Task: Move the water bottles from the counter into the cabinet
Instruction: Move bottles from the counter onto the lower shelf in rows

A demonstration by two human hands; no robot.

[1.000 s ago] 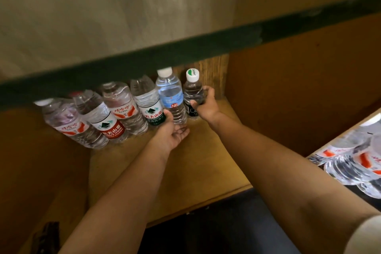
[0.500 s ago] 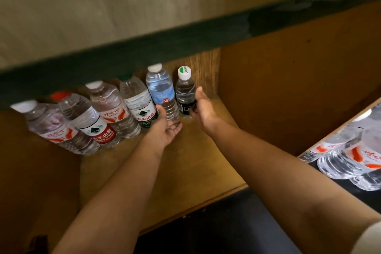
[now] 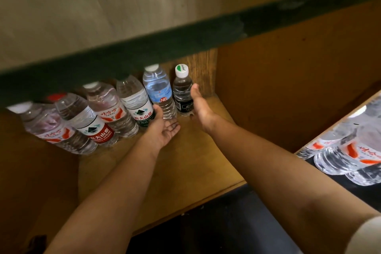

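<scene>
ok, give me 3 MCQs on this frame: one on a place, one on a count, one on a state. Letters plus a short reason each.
1. Where does the small bottle with the black label stand in the cabinet row?
A. far left end
B. middle
C. far right end

2. How many bottles stand in the row on the cabinet shelf?
A. four
B. six
C. eight

3. What is the right hand doing?
A. open beside the small bottle, not clasping it
B. closed round the cap
C. lifting a bottle off the shelf

Answers:
1. C, nothing stands between it and the cabinet's right wall; the blue-label bottle is on its left.
2. B, six bottles show in the row, some tops partly hidden by the dark edge above.
3. A, the fingers are stretched out alongside the bottle; the left hand is open too, palm up.
</scene>
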